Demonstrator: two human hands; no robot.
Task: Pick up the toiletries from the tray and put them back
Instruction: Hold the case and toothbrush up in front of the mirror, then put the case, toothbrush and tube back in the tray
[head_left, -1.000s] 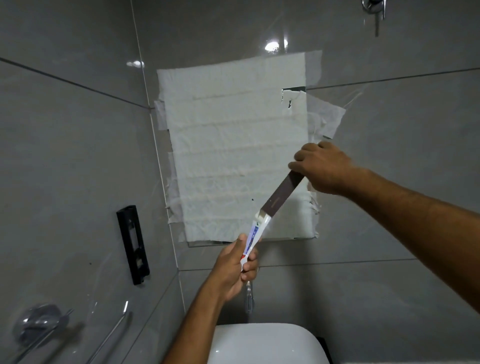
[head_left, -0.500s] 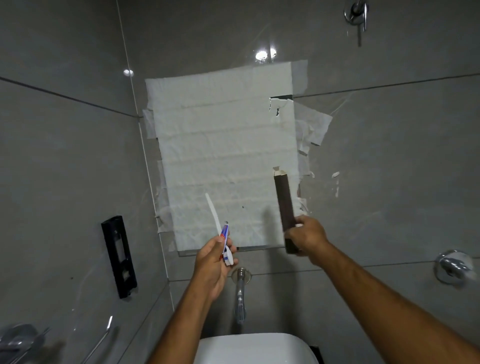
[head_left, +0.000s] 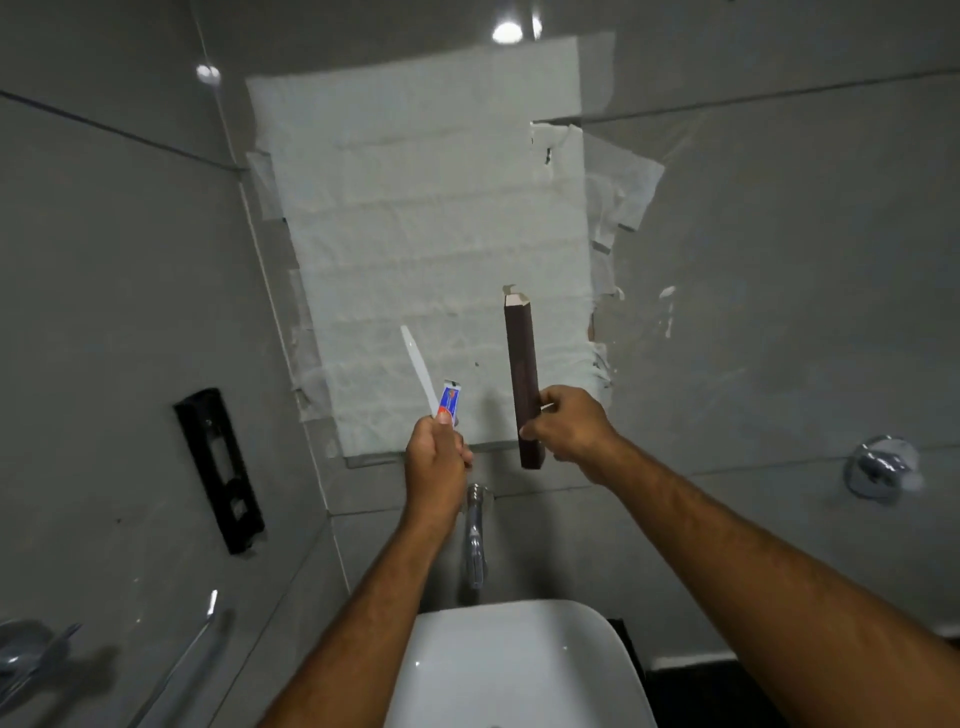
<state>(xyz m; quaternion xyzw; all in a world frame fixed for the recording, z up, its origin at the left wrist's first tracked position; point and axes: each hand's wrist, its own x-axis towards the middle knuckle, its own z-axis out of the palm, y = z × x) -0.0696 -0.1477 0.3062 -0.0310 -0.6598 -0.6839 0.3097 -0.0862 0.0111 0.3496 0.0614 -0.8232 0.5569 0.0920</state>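
My left hand grips two things together: a white toothbrush handle that points up and left, and a small blue, red and white toothpaste tube beside it. My right hand holds a long dark brown box upright near its lower end; the box's top flap is open. Both hands are raised in front of the wall above the sink, a short gap apart. No tray shows in the head view.
A mirror covered with white paper hangs on the grey tiled wall behind the hands. Below are a chrome tap and a white basin. A black bracket is on the left wall, a chrome valve at right.
The toothbrush and tube were pulled out of the brown box and the hands moved apart. My right hand came down and turned the box upright. The view tilted down toward the basin.
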